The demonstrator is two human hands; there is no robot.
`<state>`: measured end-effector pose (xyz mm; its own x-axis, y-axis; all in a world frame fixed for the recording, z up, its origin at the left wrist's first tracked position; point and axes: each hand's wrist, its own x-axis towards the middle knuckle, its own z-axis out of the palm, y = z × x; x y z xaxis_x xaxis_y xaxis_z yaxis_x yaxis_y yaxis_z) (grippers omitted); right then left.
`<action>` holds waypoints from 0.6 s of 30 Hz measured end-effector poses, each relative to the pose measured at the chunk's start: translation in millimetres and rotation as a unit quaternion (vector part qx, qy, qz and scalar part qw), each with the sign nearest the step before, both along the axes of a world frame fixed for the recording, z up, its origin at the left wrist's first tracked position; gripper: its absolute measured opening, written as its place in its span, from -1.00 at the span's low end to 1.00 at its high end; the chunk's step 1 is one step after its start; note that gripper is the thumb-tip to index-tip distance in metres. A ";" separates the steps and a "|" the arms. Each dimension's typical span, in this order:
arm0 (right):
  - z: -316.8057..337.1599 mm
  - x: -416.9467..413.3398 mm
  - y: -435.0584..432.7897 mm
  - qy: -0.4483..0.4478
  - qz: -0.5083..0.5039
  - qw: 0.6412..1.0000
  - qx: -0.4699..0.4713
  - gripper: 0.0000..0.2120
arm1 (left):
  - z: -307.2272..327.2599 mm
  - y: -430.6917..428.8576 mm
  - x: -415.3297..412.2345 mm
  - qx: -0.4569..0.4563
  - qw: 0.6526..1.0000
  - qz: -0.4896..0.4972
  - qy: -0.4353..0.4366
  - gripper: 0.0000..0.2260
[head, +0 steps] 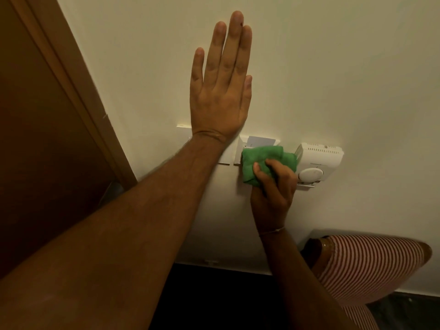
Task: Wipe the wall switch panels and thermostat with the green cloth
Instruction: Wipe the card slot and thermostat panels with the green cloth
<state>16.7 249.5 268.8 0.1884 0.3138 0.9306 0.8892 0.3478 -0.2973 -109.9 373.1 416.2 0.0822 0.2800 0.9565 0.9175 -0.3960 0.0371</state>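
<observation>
My left hand (221,91) lies flat and open against the cream wall, fingers pointing up, its wrist and forearm covering most of the left switch panel (225,154). My right hand (273,186) grips a bunched green cloth (258,160) and presses it on the second white panel (242,145), a holder with a pale card in its slot. Just right of the cloth sits the white thermostat (317,160) with a round dial and vent slots. The cloth touches the thermostat's left edge.
A brown wooden door and its frame (71,96) run down the left side. A chair with red-and-white striped upholstery (371,265) stands against the wall at the lower right. A white skirting (214,262) and dark floor lie below.
</observation>
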 end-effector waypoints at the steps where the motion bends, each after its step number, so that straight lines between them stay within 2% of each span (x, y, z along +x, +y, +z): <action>1: 0.5 -4.8 1.4 0.001 0.006 1.000 0.005 -0.80 | -0.1 -0.2 0.5 -0.001 1.000 -0.001 0.000 -0.30; 3: 2.7 -15.5 4.9 -0.007 0.024 1.000 0.005 -0.78 | 0.2 -0.7 1.3 0.004 1.000 0.005 0.008 -0.27; 7: 9.8 -36.1 13.6 -0.059 0.061 0.996 -0.037 -0.73 | 1.0 -1.5 -0.6 0.004 1.000 0.003 0.003 -0.41; 10: 10.2 -29.5 12.5 -0.075 0.052 0.995 -0.043 -0.75 | 1.9 -4.7 -0.7 -0.010 1.000 0.022 0.005 -0.43; 13: 2.1 -8.1 0.0 -0.020 0.016 0.999 -0.025 -0.69 | 1.7 -5.8 -1.5 -0.013 1.000 0.023 0.005 -0.43; 15: -2.3 -0.7 -4.2 0.017 -0.011 1.000 -0.010 -0.73 | 2.3 -6.2 -2.4 -0.008 1.000 0.019 0.002 -0.48; 18: -4.2 -0.9 1.6 0.040 -0.009 0.999 -0.001 -0.72 | 4.0 -6.4 -2.8 0.000 1.000 0.002 -0.002 -0.48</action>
<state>15.7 251.1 264.6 0.2667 0.3116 0.9120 0.8688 0.3319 -0.3675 -112.7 366.7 420.2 0.0769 0.2810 0.9566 0.9186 -0.3930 0.0416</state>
